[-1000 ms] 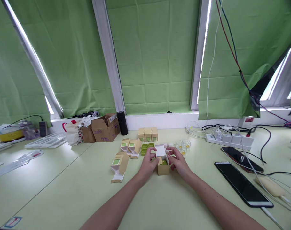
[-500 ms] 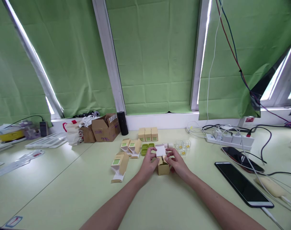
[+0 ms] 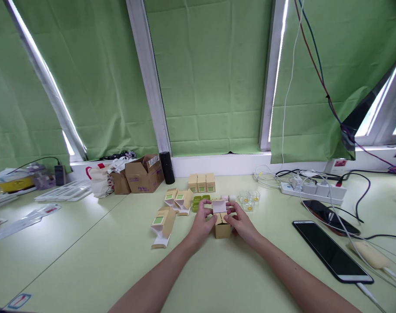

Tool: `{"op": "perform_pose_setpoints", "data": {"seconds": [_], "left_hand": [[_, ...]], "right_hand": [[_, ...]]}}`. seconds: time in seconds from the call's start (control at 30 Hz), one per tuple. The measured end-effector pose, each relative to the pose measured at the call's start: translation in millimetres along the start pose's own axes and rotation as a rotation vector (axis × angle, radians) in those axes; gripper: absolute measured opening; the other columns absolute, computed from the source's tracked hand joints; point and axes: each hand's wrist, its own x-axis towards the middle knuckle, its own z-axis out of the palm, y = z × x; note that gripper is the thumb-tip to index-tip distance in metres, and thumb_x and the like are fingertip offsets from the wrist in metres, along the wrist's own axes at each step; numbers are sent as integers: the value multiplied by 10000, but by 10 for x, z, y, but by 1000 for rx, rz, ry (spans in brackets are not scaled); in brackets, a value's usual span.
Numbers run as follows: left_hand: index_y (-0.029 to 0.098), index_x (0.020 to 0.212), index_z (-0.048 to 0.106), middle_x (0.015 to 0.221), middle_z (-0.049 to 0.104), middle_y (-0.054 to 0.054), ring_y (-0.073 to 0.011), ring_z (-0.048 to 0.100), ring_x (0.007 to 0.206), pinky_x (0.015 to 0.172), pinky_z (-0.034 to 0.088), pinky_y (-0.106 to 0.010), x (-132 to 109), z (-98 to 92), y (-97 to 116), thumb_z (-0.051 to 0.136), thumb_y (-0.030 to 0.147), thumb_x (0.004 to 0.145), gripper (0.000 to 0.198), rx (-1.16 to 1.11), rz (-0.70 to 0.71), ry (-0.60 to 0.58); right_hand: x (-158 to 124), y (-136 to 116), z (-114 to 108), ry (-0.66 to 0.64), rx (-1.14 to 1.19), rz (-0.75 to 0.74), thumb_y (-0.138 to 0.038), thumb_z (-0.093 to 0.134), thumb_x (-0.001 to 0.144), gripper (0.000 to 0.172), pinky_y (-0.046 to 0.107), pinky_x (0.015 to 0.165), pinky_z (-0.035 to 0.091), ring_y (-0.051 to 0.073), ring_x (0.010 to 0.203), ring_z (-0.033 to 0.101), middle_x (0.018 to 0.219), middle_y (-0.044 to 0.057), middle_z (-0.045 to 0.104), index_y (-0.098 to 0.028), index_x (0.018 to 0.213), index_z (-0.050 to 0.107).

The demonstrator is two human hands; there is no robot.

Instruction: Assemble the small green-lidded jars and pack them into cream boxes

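A small kraft cardboard box (image 3: 223, 231) stands upright on the table between my hands. Its two side flaps are folded in over the top, and its white-lined lid stands up at the back. My left hand (image 3: 203, 221) grips the box's left side, with the thumb at the left flap. On the right side, my right hand (image 3: 243, 222) grips the box with its thumb on the right flap. Just behind sit several green square containers (image 3: 198, 202). Clear little cups (image 3: 246, 200) with yellow bits stand behind my right hand. What the box holds is hidden.
Three closed kraft boxes (image 3: 201, 183) stand at the back. More kraft boxes with raised flaps (image 3: 163, 224) lie to the left. A brown carton (image 3: 144, 174) and black cylinder (image 3: 166, 168) are farther back. Phones (image 3: 331, 250), cables and a power strip (image 3: 312, 191) occupy the right.
The box's side flaps have gone from raised and apart to folded down over the opening. Its lid now bends forward at the top edge. Both hands keep nearly the same place.
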Motion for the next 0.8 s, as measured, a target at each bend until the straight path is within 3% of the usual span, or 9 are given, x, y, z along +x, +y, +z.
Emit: {"op": "perform_pose_setpoints", "data": {"seconds": [0.43,0.63,0.8], "left_hand": [[218,1049,546,1046,711,-88,-263,639,1056,908,478,-364,8,13,10,714,347,837,299,-40,15,-31],[210,884,556,918,635,-31,-219,612,963,886,463,-322,21,17,27,709,321,846,193,14,70,-21],[208,859,573,882,631,-26,-214,608,928,867,471,-314,39,11,-13,713,301,817,173,3,77,-16]], "right_hand": [[-4,-11,19,19,8,-16,-458,691,772,479,195,393,370,143,690,536,1026,13,492,-284,1190,537],[-6,-24,16,21,2,-39,-462,698,760,477,218,416,359,141,658,543,1034,20,523,-271,1176,562],[-9,-15,20,36,-8,-57,-411,676,765,441,235,478,396,132,657,530,1031,16,528,-265,1170,581]]}}
